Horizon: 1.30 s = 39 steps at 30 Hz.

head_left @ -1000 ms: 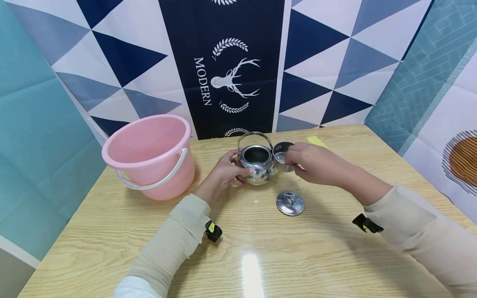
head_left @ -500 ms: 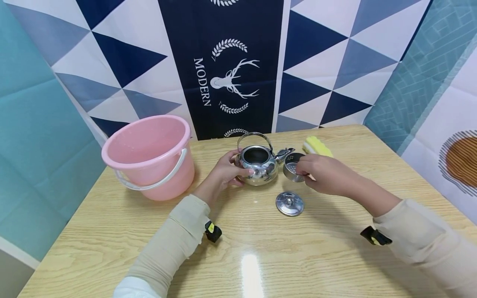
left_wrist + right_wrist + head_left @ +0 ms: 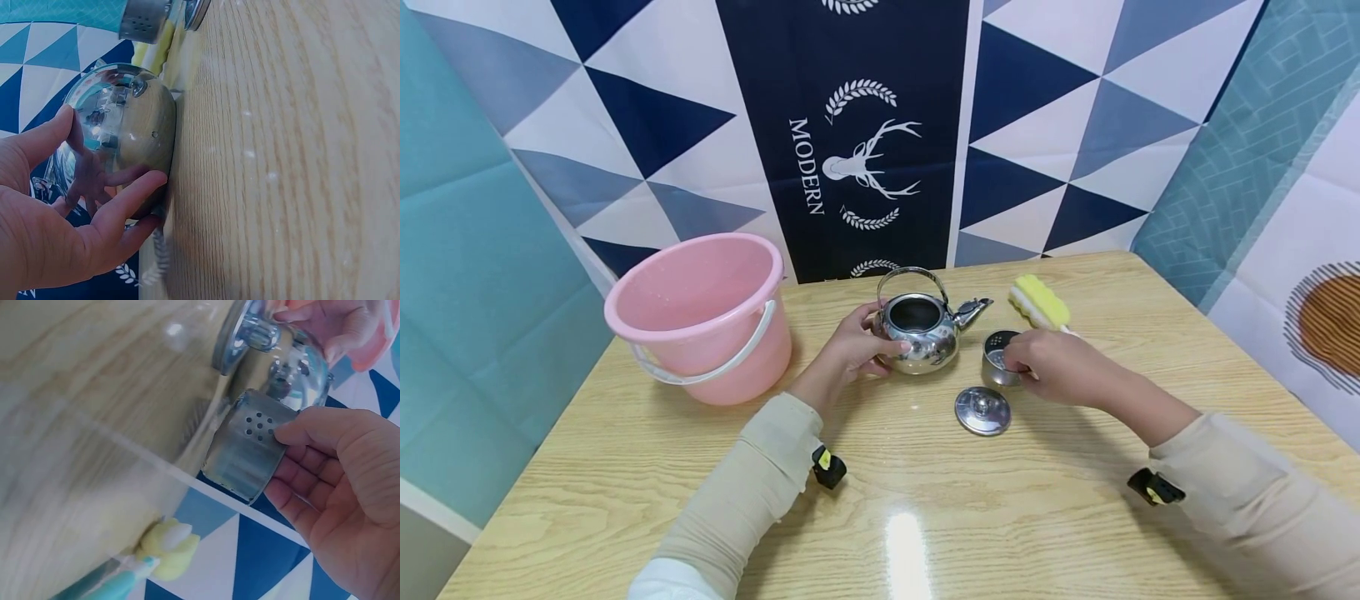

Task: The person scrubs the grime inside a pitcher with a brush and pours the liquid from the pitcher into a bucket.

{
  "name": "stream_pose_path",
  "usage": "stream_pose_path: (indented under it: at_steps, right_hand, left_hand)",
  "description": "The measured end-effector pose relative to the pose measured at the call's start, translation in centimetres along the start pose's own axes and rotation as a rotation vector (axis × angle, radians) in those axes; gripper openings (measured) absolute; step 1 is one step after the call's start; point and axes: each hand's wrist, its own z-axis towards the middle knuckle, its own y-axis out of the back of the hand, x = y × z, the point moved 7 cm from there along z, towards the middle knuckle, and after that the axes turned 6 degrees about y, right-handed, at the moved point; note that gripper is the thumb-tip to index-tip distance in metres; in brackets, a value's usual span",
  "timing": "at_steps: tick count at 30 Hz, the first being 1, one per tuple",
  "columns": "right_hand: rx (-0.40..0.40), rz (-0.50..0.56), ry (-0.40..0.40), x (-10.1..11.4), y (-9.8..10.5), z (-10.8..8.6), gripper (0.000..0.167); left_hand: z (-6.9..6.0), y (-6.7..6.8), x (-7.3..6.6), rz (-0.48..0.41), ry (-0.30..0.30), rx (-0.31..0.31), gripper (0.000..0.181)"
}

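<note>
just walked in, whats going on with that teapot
A person's left hand holds a shiny metal teapot on the table, its top open. The right hand pinches a perforated strainer cup, apart from the teapot. The lid lies knob up on the table nearby. A pink bucket stands to the left, and a yellow sponge brush lies beyond the right hand.

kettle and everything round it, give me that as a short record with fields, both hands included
left hand: holds the kettle on the side opposite the spout
right hand: pinches the side of the strainer
kettle: shiny metal, uncovered, spout pointing right
strainer: metal, with small holes, held apart from the kettle
lid: off the kettle, flat on the table
brush: yellow and white head, beyond the right hand
bucket: pink, left of the kettle
</note>
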Motion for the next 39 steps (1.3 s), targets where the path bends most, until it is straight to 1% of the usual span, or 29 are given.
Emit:
stream_pose_path:
  at_steps: [5,9,15,20,22,25,27,30,33,35,39]
  right_hand:
    - [0.035,-0.011,-0.022,-0.4,-0.9,-0.2,0.04]
    - [0.058,0.0,-0.029,-0.6,-1.3,-0.4,0.04]
    - [0.091,0.021,-0.038,-0.8,-1.5,-0.6,0.039]
    - [0.098,0.034,-0.036,-0.8,-1.4,-0.7,0.04]
    - [0.098,0.038,-0.032,-0.8,-1.4,-0.7,0.038]
    - [0.092,0.053,-0.032,-0.9,-1.4,-0.8,0.03]
    - [0.076,0.059,-0.031,-0.9,-1.2,-1.0,0.025]
    - [0.019,0.048,-0.016,-0.8,-0.5,-1.4,0.026]
    - [-0.069,0.001,0.02,-0.7,0.6,-1.8,0.028]
    - [-0.114,-0.034,0.03,-0.7,1.3,-2.0,0.029]
    - [-0.165,-0.092,0.019,-1.0,2.5,-2.7,0.033]
  left_hand:
    - [0.1,0.0,0.1,0.004,0.0,-0.003,0.086]
    - [0.2,0.0,0.1,0.004,-0.002,-0.001,0.086]
    - [0.2,0.0,0.0,0.006,-0.003,-0.001,0.086]
    - [0.2,0.0,0.0,0.007,-0.005,-0.002,0.085]
    - [0.3,0.1,0.0,0.001,-0.006,-0.001,0.085]
    - [0.4,0.1,0.1,-0.015,-0.004,0.003,0.085]
    - [0.5,0.1,0.2,-0.026,-0.002,0.006,0.086]
    - [0.6,0.1,0.3,-0.031,0.002,0.005,0.085]
    - [0.6,0.1,0.3,-0.023,0.003,0.0,0.085]
    - [0.6,0.1,0.3,-0.018,0.003,-0.003,0.085]
    - [0.6,0.1,0.2,-0.011,0.004,-0.005,0.086]
